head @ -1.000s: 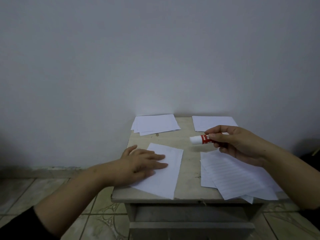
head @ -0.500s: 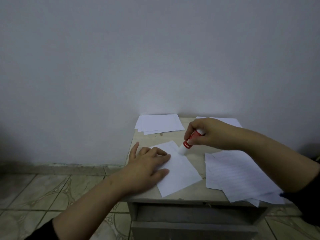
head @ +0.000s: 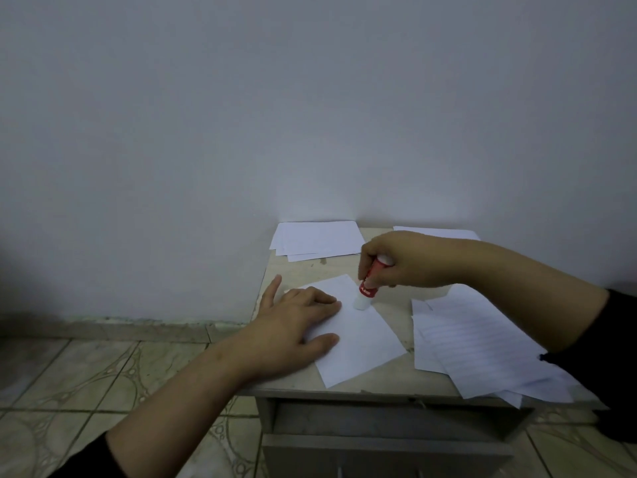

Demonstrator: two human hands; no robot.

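The left hand (head: 293,326) lies flat with fingers spread, pressing a plain white paper sheet (head: 362,346) onto the pale worktop (head: 344,267). Just beyond, the right hand (head: 403,260) grips a tilted red-and-white plastic glue stick (head: 368,287), its white end touching the sheet. A stack of white papers (head: 317,239) lies by the wall.

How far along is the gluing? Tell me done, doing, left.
Done: the blank sheet lies on the table, left hand pressing it flat. In hand: right hand grips the glue stick, white tip on the sheet's far edge. Left: likely the other edges; lined sheets lie apart.
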